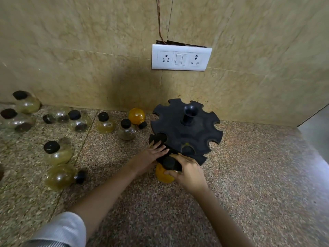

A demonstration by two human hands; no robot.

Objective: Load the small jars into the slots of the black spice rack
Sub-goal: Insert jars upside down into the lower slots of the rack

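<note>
The black spice rack [185, 129] stands on the counter by the wall, a round tiered disc with open slots around its rim and a centre post. My right hand [188, 172] grips an orange jar [162, 175] with a black cap at a front slot of the lower tier. My left hand [151, 155] rests flat against the rack's lower tier just left of that jar. Another jar shows through a front slot [187, 148]. Several small round jars with black caps stand or lie to the left, among them an orange one [136, 115] on its side.
The speckled granite counter [258, 175] meets a tiled wall behind the rack. A white switch and socket plate [180, 57] is on the wall above. Loose jars spread over the counter's left half, some tipped over [61, 176].
</note>
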